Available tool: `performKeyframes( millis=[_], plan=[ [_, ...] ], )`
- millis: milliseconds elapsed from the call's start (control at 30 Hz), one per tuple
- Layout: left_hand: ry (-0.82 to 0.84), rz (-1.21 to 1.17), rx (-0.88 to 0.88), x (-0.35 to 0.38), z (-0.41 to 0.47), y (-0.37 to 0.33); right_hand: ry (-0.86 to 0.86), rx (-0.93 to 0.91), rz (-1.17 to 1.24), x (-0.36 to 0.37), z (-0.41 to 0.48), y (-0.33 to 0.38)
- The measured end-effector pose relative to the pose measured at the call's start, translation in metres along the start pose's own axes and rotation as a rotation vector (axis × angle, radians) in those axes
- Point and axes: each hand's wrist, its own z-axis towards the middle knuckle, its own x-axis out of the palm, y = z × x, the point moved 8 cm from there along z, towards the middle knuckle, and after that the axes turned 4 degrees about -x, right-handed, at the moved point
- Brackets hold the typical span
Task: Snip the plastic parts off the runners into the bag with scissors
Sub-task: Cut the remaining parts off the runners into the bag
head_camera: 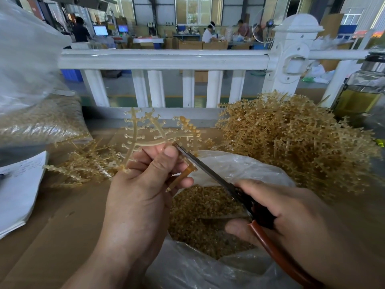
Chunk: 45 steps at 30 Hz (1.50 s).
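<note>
left hand [141, 190] fingers pinching runner [145, 130], right hand [291, 222] fingers gripping scissors [208, 170], open bag [239, 163] below holding snipped amber parts [198, 207]

Your left hand [141, 188], centre frame: bare, broad back, skin creased over the knuckles. Its thumbnail [170, 151] is cut short with a rounded edge. Bare wrist and forearm [98, 265] run to the lower-left corner. Your right hand [295, 217], lower right: bare too, thick fingers [260, 188], rounded knuckles, blunt thumb [235, 228] tip. Its wrist is cut off by the bottom-right edge, so what you wear above it can't be told.
</note>
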Motion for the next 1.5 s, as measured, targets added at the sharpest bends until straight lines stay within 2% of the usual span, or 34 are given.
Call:
performKeyframes(
  millis=[333, 567, 1500],
  plan=[
    [-0.006, 0.002, 0.001, -0.0006, -0.0008, 0.0005, -0.03, -0.007, -0.044, -0.0016, 0.0013, -0.0007],
    [-0.017, -0.025, 0.002, -0.0003, -0.0007, 0.0001, -0.121, -0.035, -0.086, -0.0026, 0.0007, 0.0033],
    [0.014, -0.019, -0.027, -0.0008, 0.002, 0.0047, -0.156, -0.081, -0.048, 0.001, 0.0033, 0.0022]
  ],
)
